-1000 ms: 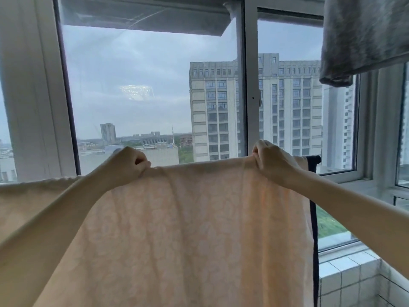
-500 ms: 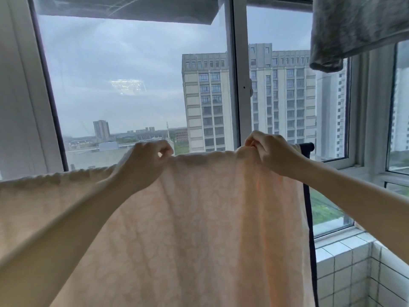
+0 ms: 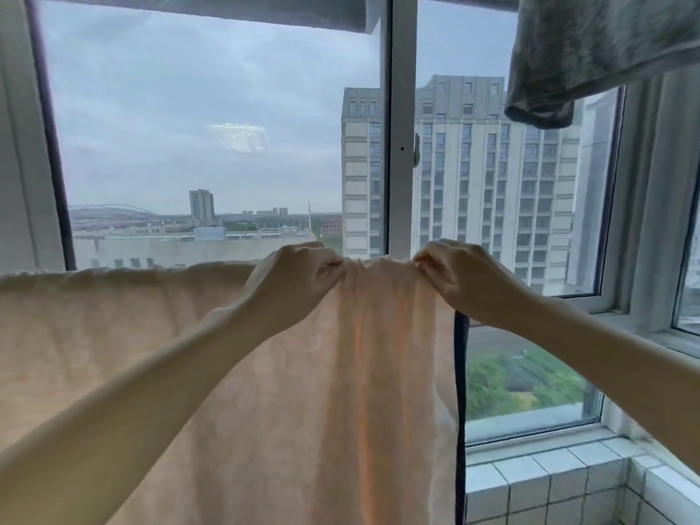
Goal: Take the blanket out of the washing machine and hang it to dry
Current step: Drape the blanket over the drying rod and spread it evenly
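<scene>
One blanket, peach, hangs in front of window. Top edge runs level, leftward from left hand; support under it hidden. Two hands. Left hand pinches top edge, fingers curled. Right hand pinches same edge just beside it, short bunched span between. One dark trim drops straight below right hand, marking blanket's right edge. One grey cloth hangs above right hand, apart. Open room right of right hand; tiled ledge below.
</scene>
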Demonstrator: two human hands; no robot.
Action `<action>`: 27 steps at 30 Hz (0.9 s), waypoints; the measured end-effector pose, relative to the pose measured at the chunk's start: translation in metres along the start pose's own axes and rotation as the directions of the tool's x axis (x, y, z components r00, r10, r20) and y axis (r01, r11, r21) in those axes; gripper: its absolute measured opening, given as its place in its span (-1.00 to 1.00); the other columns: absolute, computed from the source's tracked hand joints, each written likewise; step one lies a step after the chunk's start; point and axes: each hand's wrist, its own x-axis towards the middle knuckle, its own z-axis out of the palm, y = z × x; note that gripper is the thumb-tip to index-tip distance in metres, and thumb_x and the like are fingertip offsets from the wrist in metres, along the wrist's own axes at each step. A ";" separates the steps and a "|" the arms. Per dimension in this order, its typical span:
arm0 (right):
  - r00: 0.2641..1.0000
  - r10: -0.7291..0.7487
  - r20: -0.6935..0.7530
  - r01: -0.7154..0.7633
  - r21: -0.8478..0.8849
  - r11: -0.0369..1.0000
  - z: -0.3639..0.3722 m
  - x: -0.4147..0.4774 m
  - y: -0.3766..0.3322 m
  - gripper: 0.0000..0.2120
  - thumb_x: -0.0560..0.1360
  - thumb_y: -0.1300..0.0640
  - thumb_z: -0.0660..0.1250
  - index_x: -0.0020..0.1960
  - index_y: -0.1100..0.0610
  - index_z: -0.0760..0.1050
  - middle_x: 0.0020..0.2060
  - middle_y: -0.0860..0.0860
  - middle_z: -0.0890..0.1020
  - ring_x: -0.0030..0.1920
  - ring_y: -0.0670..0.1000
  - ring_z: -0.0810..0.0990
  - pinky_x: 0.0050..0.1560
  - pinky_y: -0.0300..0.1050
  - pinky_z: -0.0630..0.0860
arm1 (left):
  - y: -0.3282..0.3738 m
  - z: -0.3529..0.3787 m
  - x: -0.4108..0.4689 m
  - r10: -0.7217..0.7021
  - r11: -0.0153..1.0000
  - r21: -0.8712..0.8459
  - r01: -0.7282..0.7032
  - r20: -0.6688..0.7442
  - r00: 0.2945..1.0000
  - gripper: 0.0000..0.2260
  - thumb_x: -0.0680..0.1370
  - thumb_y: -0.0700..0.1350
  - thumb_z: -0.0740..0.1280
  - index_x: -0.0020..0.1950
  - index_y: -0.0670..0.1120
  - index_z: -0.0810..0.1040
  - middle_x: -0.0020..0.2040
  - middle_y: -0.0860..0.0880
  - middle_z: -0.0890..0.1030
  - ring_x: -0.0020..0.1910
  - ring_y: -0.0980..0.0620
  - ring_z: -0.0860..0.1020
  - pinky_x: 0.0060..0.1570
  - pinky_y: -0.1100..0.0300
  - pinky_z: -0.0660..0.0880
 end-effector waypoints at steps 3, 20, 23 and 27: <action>0.998 -0.054 -0.020 0.055 0.030 0.998 -0.002 -0.006 0.014 -0.81 0.60 0.09 0.25 0.10 0.15 0.56 -0.10 -0.02 0.64 -0.20 -0.11 0.60 -0.12 -0.18 0.60 | 0.010 0.009 0.008 -0.080 0.997 -0.017 0.080 -0.034 0.996 -0.83 0.55 0.04 0.35 -0.06 0.00 0.69 -0.12 0.10 0.68 -0.13 0.08 0.62 -0.06 0.09 0.54; 0.998 -0.009 -0.067 0.019 0.154 0.988 -0.004 0.012 0.011 -0.90 0.53 0.18 0.32 0.04 0.09 0.55 -0.13 -0.07 0.63 -0.19 -0.11 0.61 -0.14 -0.16 0.61 | 0.016 -0.024 0.004 -0.340 0.940 -0.038 0.338 -0.071 0.938 -0.88 0.51 -0.11 0.38 0.03 0.03 0.63 -0.11 0.18 0.63 -0.10 0.23 0.59 -0.11 0.28 0.41; 0.995 -0.101 -0.005 0.100 0.157 0.983 0.001 0.020 -0.007 -0.90 0.54 0.11 0.34 0.03 0.10 0.56 -0.11 -0.04 0.66 -0.19 -0.06 0.63 -0.10 -0.07 0.63 | 0.032 -0.008 0.008 -0.234 0.971 -0.034 0.236 0.060 0.970 -0.94 0.50 0.00 0.42 -0.05 0.08 0.64 -0.17 0.25 0.60 -0.11 0.35 0.54 -0.14 0.36 0.40; 0.994 -0.105 -0.021 0.107 0.089 0.990 0.005 0.024 -0.011 -0.92 0.57 0.17 0.29 -0.01 0.14 0.55 -0.18 0.02 0.65 -0.23 0.00 0.62 -0.15 0.00 0.62 | 0.026 -0.004 0.009 -0.219 0.975 0.017 0.220 -0.032 0.975 -0.89 0.49 -0.11 0.43 -0.22 0.04 0.59 -0.28 0.21 0.58 -0.23 0.33 0.53 -0.20 0.32 0.43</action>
